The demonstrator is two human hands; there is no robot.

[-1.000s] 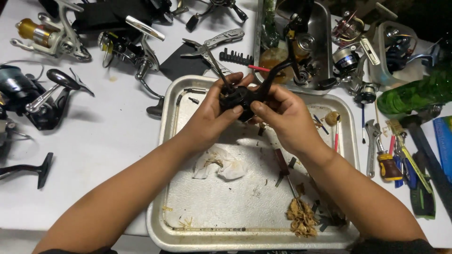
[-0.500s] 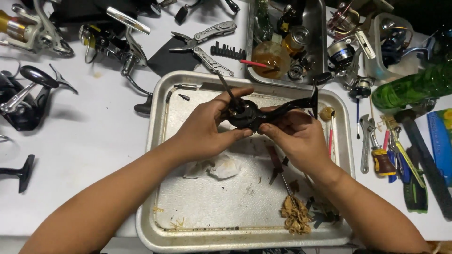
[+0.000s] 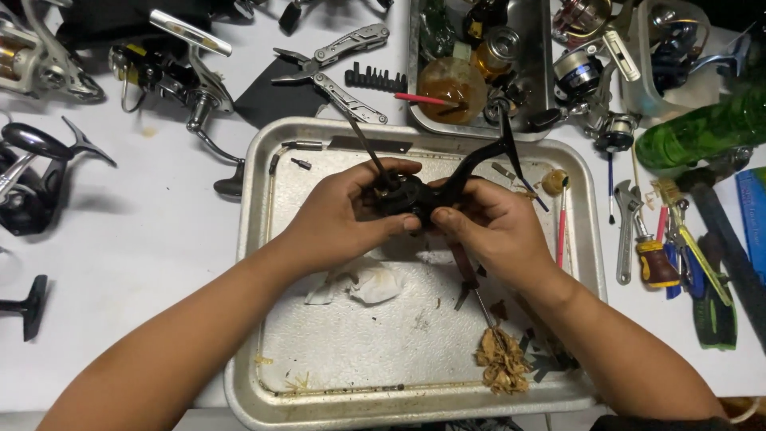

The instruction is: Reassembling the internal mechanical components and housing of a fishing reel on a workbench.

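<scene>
Both my hands hold a black fishing reel body above a metal tray. My left hand wraps the reel's left side, thumb on top. My right hand grips its right side, where a curved black arm sticks up and away. A thin shaft pokes out of the reel toward the upper left. Under my hands lie a crumpled white tissue, a small tool and a clump of brown fibres.
Several fishing reels lie on the white table at the left and top. A folding multi-tool and a bit strip sit behind the tray. A second tray holds jars. A green bottle, screwdrivers and a wrench lie at the right.
The view has shifted, so the tray and hands sit slightly lower. My hands have turned the reel a little; the curved arm now points up and away instead of out to the right.
</scene>
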